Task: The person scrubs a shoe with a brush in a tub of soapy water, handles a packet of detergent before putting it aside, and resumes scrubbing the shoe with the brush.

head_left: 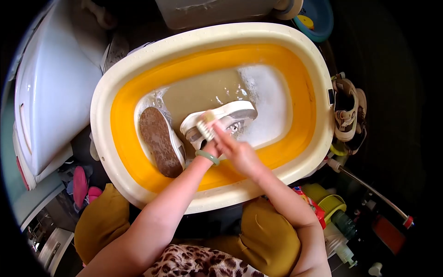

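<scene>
A white and grey sneaker (241, 110) lies on its side, partly in murky, soapy water. My left hand (212, 148), below a pale green bangle, grips the sneaker near its opening; my right hand partly covers those fingers. Blurred by motion, my right hand (236, 151) is closed around a scrub brush (206, 130), whose pale bristles are against the shoe's side. To the left, a second shoe (159, 141) rests with its brown, wet sole turned up. Both shoes are inside a cream-rimmed, yellow-walled basin (210, 203).
White foam (270, 101) covers the basin's right end. Another pair of shoes (346, 111) sits beyond the right rim. A white ceramic fixture (57, 87) stands at left, a blue bowl (318, 21) at top right. Bottles (344, 224) and a metal rod (369, 189) are at lower right.
</scene>
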`<state>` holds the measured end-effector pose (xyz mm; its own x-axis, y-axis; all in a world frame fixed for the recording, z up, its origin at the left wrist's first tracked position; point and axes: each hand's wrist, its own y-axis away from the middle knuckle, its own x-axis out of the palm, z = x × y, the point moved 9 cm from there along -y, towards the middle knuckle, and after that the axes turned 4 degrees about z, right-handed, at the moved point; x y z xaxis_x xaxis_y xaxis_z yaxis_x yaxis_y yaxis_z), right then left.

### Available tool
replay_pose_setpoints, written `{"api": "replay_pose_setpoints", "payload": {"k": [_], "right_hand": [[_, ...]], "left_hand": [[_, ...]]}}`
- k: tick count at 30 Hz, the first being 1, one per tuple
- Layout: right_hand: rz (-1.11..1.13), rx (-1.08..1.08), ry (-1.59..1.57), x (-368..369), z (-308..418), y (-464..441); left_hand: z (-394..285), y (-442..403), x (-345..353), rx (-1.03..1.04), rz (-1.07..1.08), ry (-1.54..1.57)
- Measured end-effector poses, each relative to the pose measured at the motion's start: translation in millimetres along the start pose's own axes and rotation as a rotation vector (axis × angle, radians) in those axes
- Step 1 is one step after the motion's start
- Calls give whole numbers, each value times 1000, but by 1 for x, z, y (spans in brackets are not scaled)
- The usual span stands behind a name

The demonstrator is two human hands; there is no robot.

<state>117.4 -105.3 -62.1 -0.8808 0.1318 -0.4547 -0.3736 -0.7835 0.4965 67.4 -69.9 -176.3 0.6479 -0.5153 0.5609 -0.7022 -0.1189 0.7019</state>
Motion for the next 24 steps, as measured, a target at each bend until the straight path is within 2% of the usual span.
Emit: {"api": "replay_pose_setpoints", "payload": {"k": [1, 2, 4, 5, 6, 8, 9, 10, 12, 13, 15, 16, 17, 19, 20, 22, 24], "right_hand": [[10, -37, 68, 1, 1, 1], [17, -70, 132, 1, -3, 4], [-75, 151, 170, -37, -47, -6], [-199, 165, 216, -59, -51, -8], [-192, 166, 218, -58, -50, -12], [-263, 166, -106, -58, -44, -19], [-284, -107, -158, -42, -20, -20], [-181, -58, -20, -27, 2, -16], [18, -15, 80, -13, 11, -9], [-42, -2, 57, -20, -9, -10], [-131, 59, 97, -48, -44, -17], [-156, 112, 153, -63, -48, -20], [-179, 224, 33, -68, -55, -19], [-343, 24, -107, -64, -38, -21], [-240, -28, -102, -40, -26, -22], [2, -29, -16, -11, 15, -14], [-15, 55, 27, -26, -8, -13]], "left_hand": [[4, -1, -7, -43, 36, -237], [5, -2, -17, -9, -18, -424], [-25, 5, 0, 276, 4, -397], [-38, 5, 6, 351, -38, -503], [-49, 4, 10, 423, -90, -610], [-52, -15, 16, 326, -35, -528], [-59, -13, 21, 363, -61, -470], [-32, -9, 6, 67, -178, 194], [-31, -9, -11, 175, -65, -204], [-42, -3, -7, 260, -55, -470], [-53, 2, -1, 321, -78, -655], [-52, 0, 0, 277, -106, -642], [-52, 0, 2, 233, -134, -627], [-47, -13, 4, 39, -160, -608], [-62, -12, 15, 282, -121, -545], [-37, -8, -9, 205, -166, -128], [-41, -8, -8, 373, -19, -426]]}}
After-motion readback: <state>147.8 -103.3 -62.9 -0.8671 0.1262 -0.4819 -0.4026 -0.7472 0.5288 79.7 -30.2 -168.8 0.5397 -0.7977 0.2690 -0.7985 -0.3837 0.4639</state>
